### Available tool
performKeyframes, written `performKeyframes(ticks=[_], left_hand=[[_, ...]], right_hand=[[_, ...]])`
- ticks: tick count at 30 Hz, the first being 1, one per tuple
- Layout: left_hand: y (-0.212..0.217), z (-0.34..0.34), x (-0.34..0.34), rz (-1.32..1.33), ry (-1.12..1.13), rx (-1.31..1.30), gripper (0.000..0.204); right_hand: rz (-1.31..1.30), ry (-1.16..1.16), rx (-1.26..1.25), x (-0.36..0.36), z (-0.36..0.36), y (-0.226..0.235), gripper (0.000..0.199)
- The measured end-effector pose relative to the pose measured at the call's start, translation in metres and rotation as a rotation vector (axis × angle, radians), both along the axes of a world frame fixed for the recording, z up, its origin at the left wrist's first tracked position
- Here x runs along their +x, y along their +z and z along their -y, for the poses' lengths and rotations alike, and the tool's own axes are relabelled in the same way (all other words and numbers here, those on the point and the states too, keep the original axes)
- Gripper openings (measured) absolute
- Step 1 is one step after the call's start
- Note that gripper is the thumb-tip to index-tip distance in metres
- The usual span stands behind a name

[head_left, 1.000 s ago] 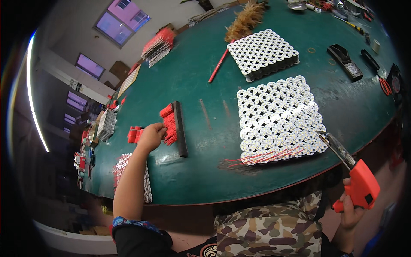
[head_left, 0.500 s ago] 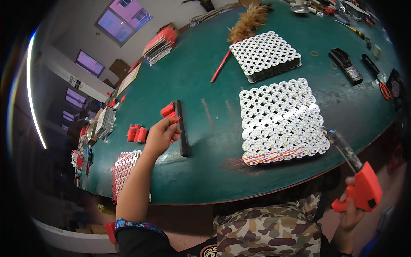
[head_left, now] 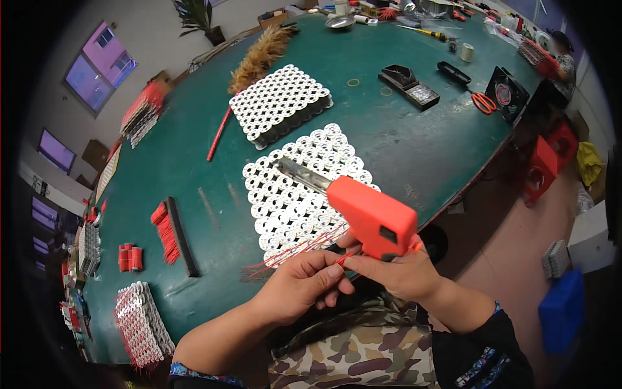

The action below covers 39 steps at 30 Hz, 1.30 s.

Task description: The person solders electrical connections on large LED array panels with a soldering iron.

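Observation:
My right hand [head_left: 405, 275] holds a red pistol-shaped soldering gun [head_left: 372, 217], its metal barrel pointing up and left over a square block of round cells with white tops [head_left: 295, 194]. Close by, my left hand [head_left: 298, 288] is closed, thumb and finger pinching short red wires [head_left: 342, 260]. The right thumb and fingertips meet these wires too, below the gun. More thin red wires [head_left: 285, 251] lie across the block's near edge. The gun hides part of the block. Whether its tip touches the cells I cannot tell.
A second cell block [head_left: 278, 100] stands behind, beside a feather duster [head_left: 262, 55]. To the left lie a bundle of red wires [head_left: 166, 236] against a dark bar [head_left: 181, 240], red rolls [head_left: 130, 258] and a wired cell stack [head_left: 142, 324]. Orange-handled scissors [head_left: 483, 102] lie far right.
My left hand has come back from the wire bundle with red wires, meeting my right hand. The soldering gun has swung inward over the near block. The view has turned right.

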<state>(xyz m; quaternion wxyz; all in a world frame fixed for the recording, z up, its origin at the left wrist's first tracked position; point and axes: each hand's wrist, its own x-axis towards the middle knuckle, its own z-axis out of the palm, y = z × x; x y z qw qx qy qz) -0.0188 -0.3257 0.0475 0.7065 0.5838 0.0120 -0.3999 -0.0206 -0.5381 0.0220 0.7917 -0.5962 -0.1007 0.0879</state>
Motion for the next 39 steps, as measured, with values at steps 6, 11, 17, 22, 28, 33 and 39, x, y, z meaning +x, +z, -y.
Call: performKeyframes(ticks=[6,11,17,22,28,33,39], left_hand=[[-0.013,0.011,0.0,-0.06,-0.003,-0.076,0.025],[-0.015,0.013,0.001,-0.079,0.02,0.008,0.025],[-0.019,0.007,-0.001,-0.124,0.056,-0.102,0.025],[-0.017,0.01,-0.001,-0.118,0.087,-0.085,0.022],[-0.013,0.013,0.001,-0.062,0.04,0.011,0.018],[-0.015,0.014,0.001,-0.061,0.039,-0.007,0.021],[-0.014,0.014,-0.001,0.023,-0.064,0.11,0.026]], right_hand=[[0.036,0.01,-0.125,0.003,0.004,-0.009,0.051],[0.114,-0.056,-0.167,0.004,0.002,-0.013,0.049],[0.068,0.008,-0.161,0.004,0.003,-0.009,0.052],[0.107,0.001,-0.195,0.005,0.006,-0.012,0.055],[0.153,0.006,-0.225,0.007,0.006,-0.014,0.057],[0.172,0.032,-0.224,0.006,0.007,-0.015,0.056],[0.123,0.043,-0.137,0.001,0.007,-0.015,0.058]])
